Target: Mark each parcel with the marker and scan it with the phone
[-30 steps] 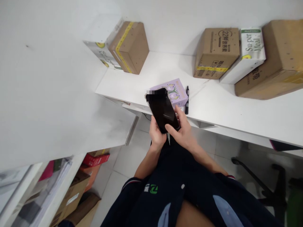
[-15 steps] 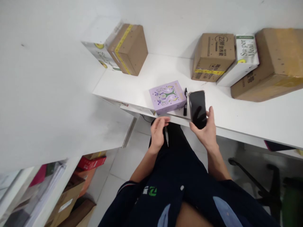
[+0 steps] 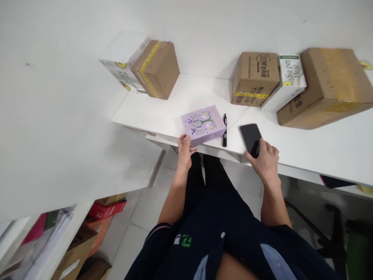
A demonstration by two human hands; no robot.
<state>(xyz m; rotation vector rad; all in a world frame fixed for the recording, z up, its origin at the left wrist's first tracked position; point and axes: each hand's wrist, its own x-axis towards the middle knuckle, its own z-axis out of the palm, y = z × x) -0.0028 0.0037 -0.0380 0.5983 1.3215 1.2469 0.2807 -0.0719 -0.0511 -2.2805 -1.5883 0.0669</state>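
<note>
In the head view, from where I stand, the right hand has the phone by its near end, thumb at one side and bent fingers at the other. The phone looks flat on the white desk, close to the front edge; whether it bears its full weight there, I cannot tell. To handle it well, I'd say, grip by the sides, let the whole back meet the surface, then loosen thumb and fingers together so that the near end does not tip over the edge.

The left hand is at the near left corner of the purple box, its fingers loosely curled and a little parted, the thumb apart from them; how firmly they press, I cannot tell. A light touch seems wise: a shove could drive the box into the black marker just beside it (markers do love to roll).

Counting up: two hands, one phone, one purple box, one marker. Along the back of the desk I make it three brown cartons, one at left and two at right, and two white printed cartons, one at either side. The shelf boxes at lower left overlap too much to count.
</note>
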